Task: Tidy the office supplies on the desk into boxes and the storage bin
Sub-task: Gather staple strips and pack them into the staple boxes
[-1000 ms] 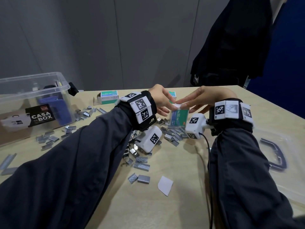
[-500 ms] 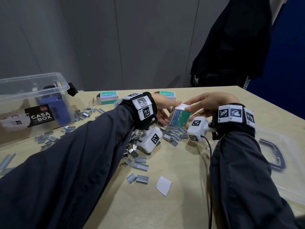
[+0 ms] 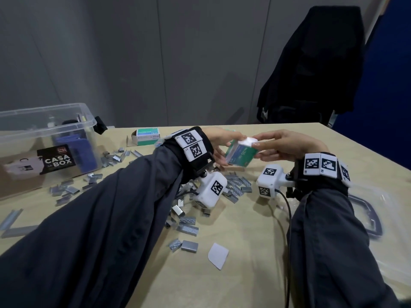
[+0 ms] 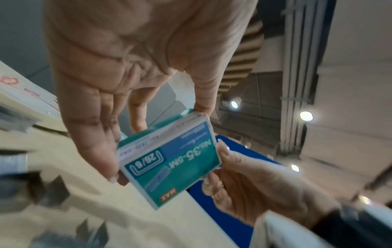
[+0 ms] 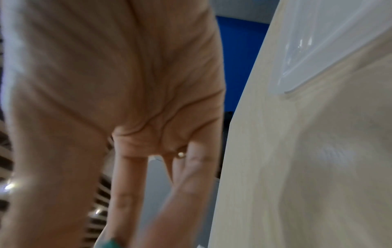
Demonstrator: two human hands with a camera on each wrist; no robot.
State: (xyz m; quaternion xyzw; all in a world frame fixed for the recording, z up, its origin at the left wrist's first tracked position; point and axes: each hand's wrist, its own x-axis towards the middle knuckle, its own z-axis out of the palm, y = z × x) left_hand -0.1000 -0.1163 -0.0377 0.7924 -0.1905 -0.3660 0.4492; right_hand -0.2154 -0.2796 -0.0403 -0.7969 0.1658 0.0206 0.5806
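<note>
Head view: the staple box (image 3: pixel 240 154) is held in the air above the loose staples (image 3: pixel 235 187) on the tabletop (image 3: pixel 244 263), long axis tilted. The left hand (image 3: pixel 219 143) and right hand (image 3: pixel 282 144) pinch its opposite ends; both are equally near.

Left wrist view: left fingers (image 4: pixel 99 151) grip one edge, right fingers (image 4: pixel 222 151) the opposite edge.

Right wrist view: the fingers extend toward the box; contact is hidden.
</note>
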